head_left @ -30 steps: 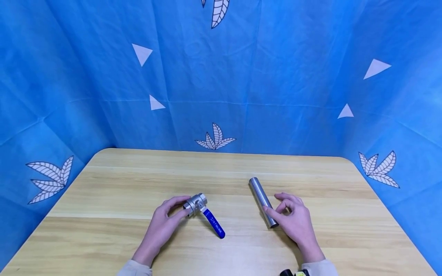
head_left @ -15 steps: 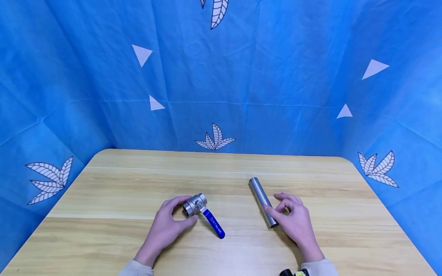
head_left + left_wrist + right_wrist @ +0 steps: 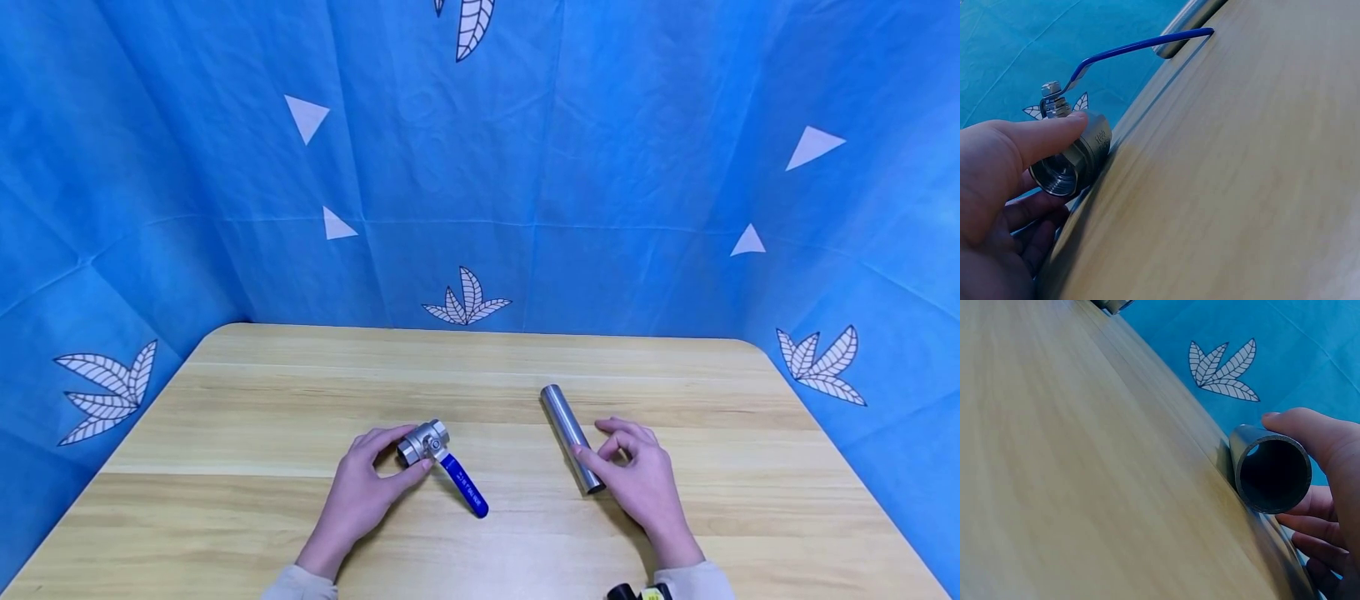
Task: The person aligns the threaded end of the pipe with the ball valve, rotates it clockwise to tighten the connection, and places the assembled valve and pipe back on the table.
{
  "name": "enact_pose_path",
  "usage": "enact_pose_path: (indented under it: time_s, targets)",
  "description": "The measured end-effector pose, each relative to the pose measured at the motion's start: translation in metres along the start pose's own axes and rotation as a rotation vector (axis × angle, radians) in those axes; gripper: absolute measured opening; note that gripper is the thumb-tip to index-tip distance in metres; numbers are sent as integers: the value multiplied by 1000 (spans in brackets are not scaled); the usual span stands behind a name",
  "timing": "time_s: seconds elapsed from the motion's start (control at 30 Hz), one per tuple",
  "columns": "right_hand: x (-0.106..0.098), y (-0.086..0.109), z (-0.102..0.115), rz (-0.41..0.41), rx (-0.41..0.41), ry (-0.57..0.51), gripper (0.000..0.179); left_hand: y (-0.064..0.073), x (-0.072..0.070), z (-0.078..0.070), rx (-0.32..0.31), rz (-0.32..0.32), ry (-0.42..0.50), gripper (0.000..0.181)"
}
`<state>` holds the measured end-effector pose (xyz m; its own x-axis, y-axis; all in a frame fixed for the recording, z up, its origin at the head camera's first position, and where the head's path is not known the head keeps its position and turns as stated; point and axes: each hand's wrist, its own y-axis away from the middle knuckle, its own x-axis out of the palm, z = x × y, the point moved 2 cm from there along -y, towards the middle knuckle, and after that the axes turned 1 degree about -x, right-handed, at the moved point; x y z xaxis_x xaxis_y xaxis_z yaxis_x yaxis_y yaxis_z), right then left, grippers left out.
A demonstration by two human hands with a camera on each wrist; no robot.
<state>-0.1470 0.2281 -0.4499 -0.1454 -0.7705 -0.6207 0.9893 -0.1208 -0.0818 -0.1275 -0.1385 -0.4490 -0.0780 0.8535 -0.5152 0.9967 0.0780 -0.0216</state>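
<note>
A steel ball valve [image 3: 424,442] with a blue lever handle [image 3: 465,486] lies on the table, left of centre. My left hand [image 3: 366,483] holds its body, thumb near the handle's stem and fingers round the far side. The valve's threaded opening [image 3: 1060,178] faces the left wrist camera. To the right, a smooth steel pipe [image 3: 567,433] lies slantwise on the wood. My right hand [image 3: 641,483] grips its near end, the thumb on top and other fingers along the right side. In the right wrist view the pipe's hollow end [image 3: 1274,475] shows dark inside.
The pale wooden table [image 3: 300,392] has rounded far corners. Blue cloth [image 3: 450,167] with white leaf and triangle prints hangs behind it and at both sides. A black device [image 3: 637,592] with a yellow label sits at the right wrist.
My left thumb has slid along the valve's body toward the handle, leaving its near end uncovered. The valve, the pipe and my right hand stay where they were.
</note>
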Motion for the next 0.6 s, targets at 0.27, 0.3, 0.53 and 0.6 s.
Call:
enact_pose_path:
  time_s: [0.27,0.3,0.53,0.6]
  targets:
    - [1,-1,0,0,-4,-1,38,-1,0,0,-5,5,-6,54]
    - [1,-1,0,0,-4,-2,38,-1,0,0,-6,6,-4,54]
    - [0,1,1,5,1,-5,39,0,0,0,-14,27,13,55]
    - [0,2,1,1,-3,-7,39,0,0,1,-11,32,15,57]
